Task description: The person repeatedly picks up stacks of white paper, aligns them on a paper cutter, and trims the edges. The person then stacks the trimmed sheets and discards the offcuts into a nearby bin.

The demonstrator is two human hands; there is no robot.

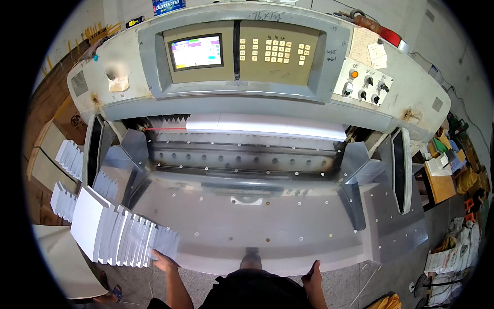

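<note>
My left hand (164,261) touches the near right end of a row of cut white paper stacks (121,232), its fingers stretched along the lowest edge. The stacks lean side by side on the left part of the metal worktable (267,216). At the table's front edge my right hand (312,278) holds nothing I can see; its thumb side points up and its fingers are partly hidden. A wide pile of white paper (267,125) lies under the front beam of a large paper cutter (236,105). A red line crosses beside that pile's left end.
Metal side guards (356,159) flank the cutter's opening. Above are a lit screen (196,52), a keypad (278,50) and a knob panel (363,85). More cut paper stacks (64,201) stand at far left. White sacks (453,247) lie on the floor at right.
</note>
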